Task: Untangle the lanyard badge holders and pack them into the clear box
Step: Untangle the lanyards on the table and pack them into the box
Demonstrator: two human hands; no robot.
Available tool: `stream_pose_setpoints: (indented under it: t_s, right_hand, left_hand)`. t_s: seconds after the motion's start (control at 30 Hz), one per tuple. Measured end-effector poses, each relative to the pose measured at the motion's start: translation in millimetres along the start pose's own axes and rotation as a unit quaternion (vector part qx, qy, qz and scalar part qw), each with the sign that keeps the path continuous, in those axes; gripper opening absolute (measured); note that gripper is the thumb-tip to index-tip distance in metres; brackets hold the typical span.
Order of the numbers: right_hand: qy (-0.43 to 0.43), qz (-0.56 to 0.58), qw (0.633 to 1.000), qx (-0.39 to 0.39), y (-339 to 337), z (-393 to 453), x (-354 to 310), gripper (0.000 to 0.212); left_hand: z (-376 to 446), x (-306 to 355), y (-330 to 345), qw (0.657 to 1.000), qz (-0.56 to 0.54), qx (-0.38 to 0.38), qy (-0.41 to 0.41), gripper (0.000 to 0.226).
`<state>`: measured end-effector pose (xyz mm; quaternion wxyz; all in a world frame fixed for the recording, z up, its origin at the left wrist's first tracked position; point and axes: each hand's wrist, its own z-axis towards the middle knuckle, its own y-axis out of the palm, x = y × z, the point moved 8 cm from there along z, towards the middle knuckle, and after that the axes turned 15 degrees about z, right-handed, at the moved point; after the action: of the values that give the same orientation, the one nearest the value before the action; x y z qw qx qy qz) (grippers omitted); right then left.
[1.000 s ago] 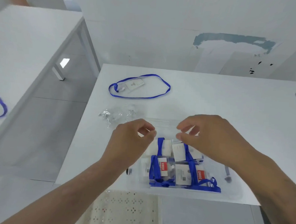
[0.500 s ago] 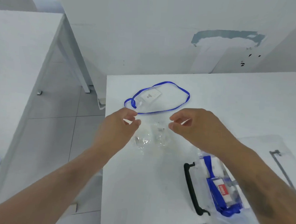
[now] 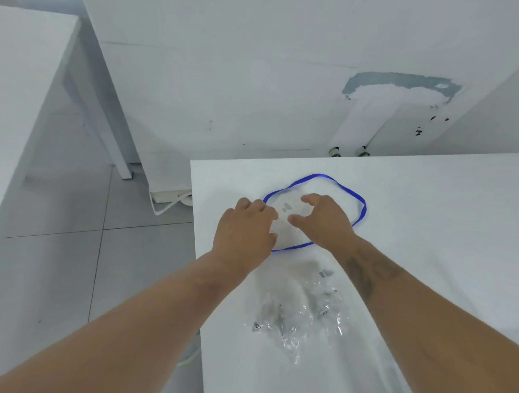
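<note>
White desk (image 3: 430, 235), near-left corner region. One blue lanyard (image 3: 360, 205) lying in a loop near the far left edge, one clear badge holder (image 3: 287, 208) inside the loop, flat on the surface. Closer in, between the forearms, a crumpled heap of clear plastic wrappers (image 3: 300, 315) with small printed tags; blurred, count not possible. Nothing standing between hands and badge holder; wrappers lie under the arms' path, well short of the loop.

Off the desk: second white desk (image 3: 22, 99) at far left across a tiled floor (image 3: 70, 231); white power strip with cable (image 3: 169, 197) on the floor by the wall; patched grey-blue mark on the wall (image 3: 402, 83).

Left hand (image 3: 246, 228) over the left end of the loop, fingers curled down onto the badge holder's near-left edge; grip loosely closed, actual hold on the holder not clear. Right hand (image 3: 323, 220) above the holder's right side, thumb and fingers spread apart and arched, holding nothing visible.

Against half a second back: both hands further forward, then short of the loop and over the wrappers, now at the holder. Clear box with packed lanyards, then at lower right, gone from view. View tilted and shifted left.

Count: two hands, one lanyard, one badge holder, one wrapper heap, two desks.
</note>
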<state>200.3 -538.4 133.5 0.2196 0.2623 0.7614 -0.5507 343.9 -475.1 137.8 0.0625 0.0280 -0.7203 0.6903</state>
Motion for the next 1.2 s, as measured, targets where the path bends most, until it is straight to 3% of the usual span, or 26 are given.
stream_pose_setpoints:
  t_s: [0.07, 0.17, 0.27, 0.5, 0.7, 0.93, 1.1, 1.2]
  right_hand:
    - [-0.019, -0.019, 0.999, 0.021, 6.5, 15.5, -3.4, 0.070]
    - [-0.016, -0.068, 0.998, -0.007, 19.2, 30.8, -5.7, 0.085]
    - [-0.007, -0.052, 0.999, -0.003, 20.1, 39.3, -6.1, 0.089]
    - [-0.018, 0.161, 0.986, 0.039, -19.8, 23.1, -16.9, 0.038]
    - [-0.159, 0.141, 0.977, 0.023, -71.7, -35.6, -92.0, 0.027]
    - [-0.293, 0.095, 0.951, -0.013, -125.0, -113.1, -166.2, 0.030]
    - [-0.243, 0.259, 0.935, 0.002, -162.1, -142.9, -150.3, 0.067]
    - [-0.206, 0.325, 0.923, -0.016, -165.5, -157.3, -131.8, 0.062]
  left_hand:
    - [11.0, 1.8, 9.9, 1.000, 0.029, -0.003, 0.013, 0.037]
    - [19.3, 0.4, 21.1, 0.999, 0.048, -0.012, 0.015, 0.036]
    - [22.3, -1.5, 25.0, 0.999, 0.048, -0.013, 0.016, 0.033]
    - [20.5, -9.7, 9.8, 0.999, -0.027, -0.041, -0.020, 0.042]
    - [9.8, -17.6, -96.1, 0.982, -0.152, 0.109, -0.020, 0.060]
    - [-21.4, -0.3, -189.2, 0.968, -0.228, 0.102, 0.011, 0.025]
    - [-50.0, -6.6, -241.5, 0.922, -0.358, 0.138, -0.051, 0.006]
    - [-66.7, -3.2, -270.5, 0.895, -0.419, 0.143, -0.057, 0.008]
